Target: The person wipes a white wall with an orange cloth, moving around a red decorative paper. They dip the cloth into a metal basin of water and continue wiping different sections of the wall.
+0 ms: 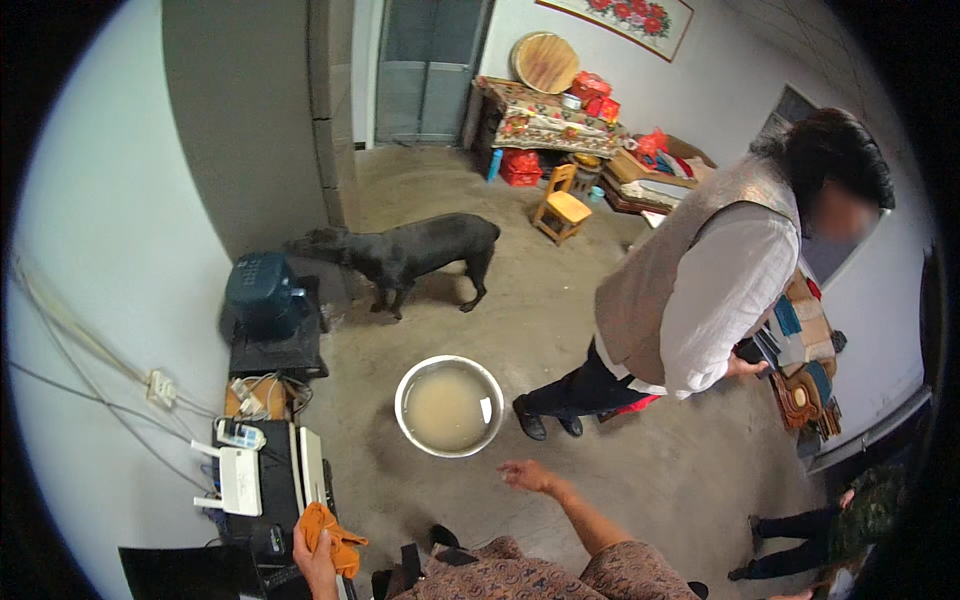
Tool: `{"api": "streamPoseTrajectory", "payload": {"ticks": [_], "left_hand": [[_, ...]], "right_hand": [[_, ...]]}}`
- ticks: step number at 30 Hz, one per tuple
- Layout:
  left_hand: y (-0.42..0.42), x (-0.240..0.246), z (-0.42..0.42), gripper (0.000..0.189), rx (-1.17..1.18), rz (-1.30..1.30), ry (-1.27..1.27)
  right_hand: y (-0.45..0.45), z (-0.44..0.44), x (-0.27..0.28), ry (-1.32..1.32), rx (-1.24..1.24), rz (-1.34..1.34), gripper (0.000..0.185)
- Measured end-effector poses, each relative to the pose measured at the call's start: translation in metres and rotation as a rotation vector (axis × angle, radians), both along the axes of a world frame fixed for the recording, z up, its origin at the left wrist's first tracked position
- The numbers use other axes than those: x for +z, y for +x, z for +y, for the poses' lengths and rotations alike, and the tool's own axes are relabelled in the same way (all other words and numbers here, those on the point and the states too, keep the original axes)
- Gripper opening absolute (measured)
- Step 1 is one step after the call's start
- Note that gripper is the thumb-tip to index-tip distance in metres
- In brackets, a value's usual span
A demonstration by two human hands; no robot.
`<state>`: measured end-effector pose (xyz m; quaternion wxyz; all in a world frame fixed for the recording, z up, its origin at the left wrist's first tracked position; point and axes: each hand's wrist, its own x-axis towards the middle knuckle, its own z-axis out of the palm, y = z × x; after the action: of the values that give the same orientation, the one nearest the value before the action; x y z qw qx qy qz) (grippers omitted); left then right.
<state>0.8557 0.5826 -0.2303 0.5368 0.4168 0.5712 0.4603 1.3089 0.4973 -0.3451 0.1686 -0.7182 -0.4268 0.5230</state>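
My left hand (316, 556) grips a crumpled orange cloth (330, 536) beside the black cabinet top on the left. Part of the cloth hangs loose past my fingers. Out in front of me, my right hand (527, 475) is in the air with nothing in it, its fingers slightly spread. Nearest to that hand is a wide metal basin (400, 431) of cloudy, beige water (446, 409), which stands on the concrete floor (420, 495). The hand appears below and right of the basin's rim, apart from it.
A black dog (420, 251) stands beyond the basin, its head near a dark blue plastic tub (262, 289). Close on the right, a person in a vest (675, 285) holds a dark object. A white router (240, 480) and cables lie left. Farther back is a small wooden chair (564, 206).
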Motion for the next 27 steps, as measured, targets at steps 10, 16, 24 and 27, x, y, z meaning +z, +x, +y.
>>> {"api": "streamPoseTrajectory", "payload": {"ticks": [10, 16, 24, 27], "left_hand": [[-0.018, -0.03, 0.019, 0.04, -0.08, -0.011, -0.032], [-0.03, -0.033, 0.032, 0.042, -0.073, 0.149, -0.081], [-0.035, -0.095, 0.048, 0.044, -0.079, 0.139, -0.105], [0.017, -0.063, 0.068, 0.044, -0.042, 0.076, -0.195]], "right_hand": [[0.025, -0.088, -0.018, -0.123, -0.132, -0.171, 0.041], [-0.037, -0.043, -0.043, 0.019, -0.187, -0.139, 0.046], [-0.023, -0.035, -0.063, -0.033, -0.024, -0.279, 0.045], [0.011, -0.022, -0.056, -0.013, 0.008, -0.301, 0.045]]}}
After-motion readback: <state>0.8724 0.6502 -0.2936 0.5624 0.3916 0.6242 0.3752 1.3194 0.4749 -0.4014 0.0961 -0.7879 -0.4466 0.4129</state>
